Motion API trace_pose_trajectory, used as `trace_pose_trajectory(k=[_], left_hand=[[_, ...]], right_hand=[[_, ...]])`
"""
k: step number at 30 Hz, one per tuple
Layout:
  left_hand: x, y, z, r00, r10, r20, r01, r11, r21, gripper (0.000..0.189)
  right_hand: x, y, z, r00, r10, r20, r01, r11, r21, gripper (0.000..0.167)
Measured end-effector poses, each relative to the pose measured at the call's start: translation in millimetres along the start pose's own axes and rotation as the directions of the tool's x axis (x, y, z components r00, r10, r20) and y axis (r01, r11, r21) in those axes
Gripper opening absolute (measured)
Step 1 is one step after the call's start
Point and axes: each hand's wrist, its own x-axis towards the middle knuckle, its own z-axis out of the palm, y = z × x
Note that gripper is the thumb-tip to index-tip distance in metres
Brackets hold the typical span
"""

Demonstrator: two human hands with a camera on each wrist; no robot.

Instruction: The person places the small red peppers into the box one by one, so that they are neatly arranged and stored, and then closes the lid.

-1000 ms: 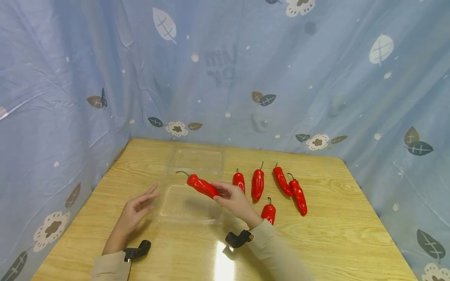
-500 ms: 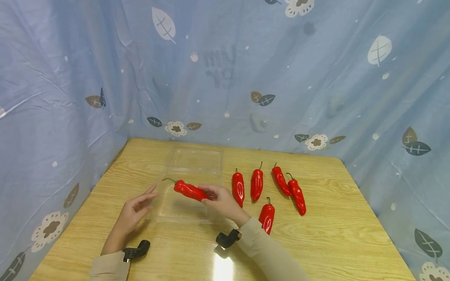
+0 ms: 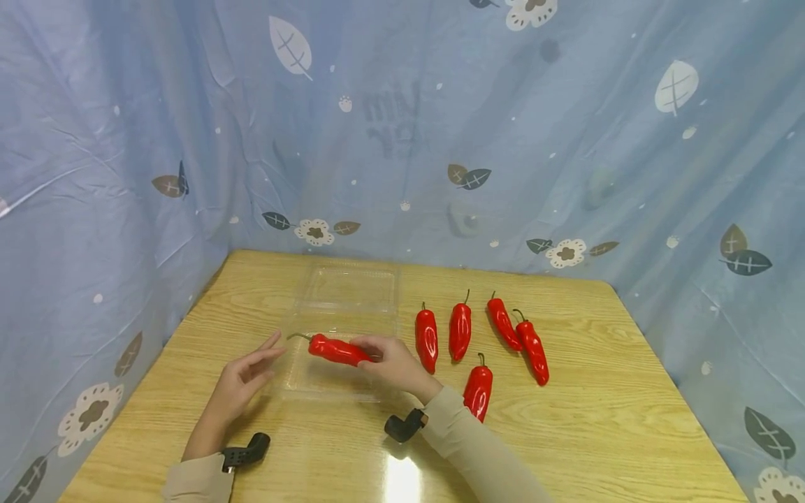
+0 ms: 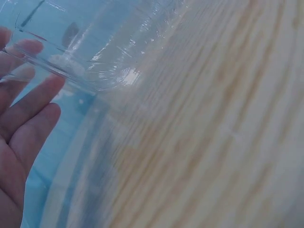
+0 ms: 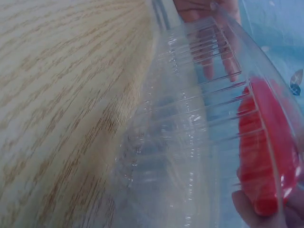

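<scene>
My right hand [image 3: 391, 365] grips a red chili pepper [image 3: 335, 349] by its tip end, its green stem pointing left. The pepper is over the near half of a clear plastic clamshell box [image 3: 295, 388] that lies opened out on the table. Through the box's ribbed wall, the right wrist view shows the pepper [image 5: 266, 142] with fingertips [image 5: 244, 209] at its lower end. My left hand [image 3: 242, 377] is at the box's left side, fingers relaxed and holding nothing. In the left wrist view its fingertips [image 4: 54, 85] are right at the clear wall.
Several more red chili peppers [image 3: 460, 332] lie on the wooden table [image 3: 597, 419] to the right of the box. One chili pepper [image 3: 479, 391] is close to the right forearm. The box's lid half [image 3: 352, 286] lies toward the back. A blue patterned curtain [image 3: 402, 140] borders the table.
My right hand has carried the chili pepper left and down over the near half of the box, turning it more level. The left hand has stayed put.
</scene>
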Motion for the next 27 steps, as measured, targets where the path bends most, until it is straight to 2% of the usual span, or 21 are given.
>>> trace_pose_trajectory(k=[8, 19, 27], left_hand=[[-1.1, 1.0, 0.5, 1.000, -0.013, 0.000, 0.013, 1.000, 0.012, 0.035], [-1.0, 1.2, 0.0, 0.999, -0.031, -0.008, 0.031, 0.999, 0.033, 0.031], [-1.0, 0.0, -1.9, 0.998, -0.069, 0.001, 0.068, 0.995, 0.069, 0.029]], right_hand=[[1.8, -2.6, 2.8, 0.999, 0.016, 0.045, -0.011, 0.994, -0.107, 0.040], [6.4, -2.0, 3.7, 0.996, 0.059, 0.071, -0.049, 0.991, -0.127, 0.041], [9.8, -3.1, 4.3, 0.995, 0.065, 0.078, -0.048, 0.978, -0.203, 0.037]])
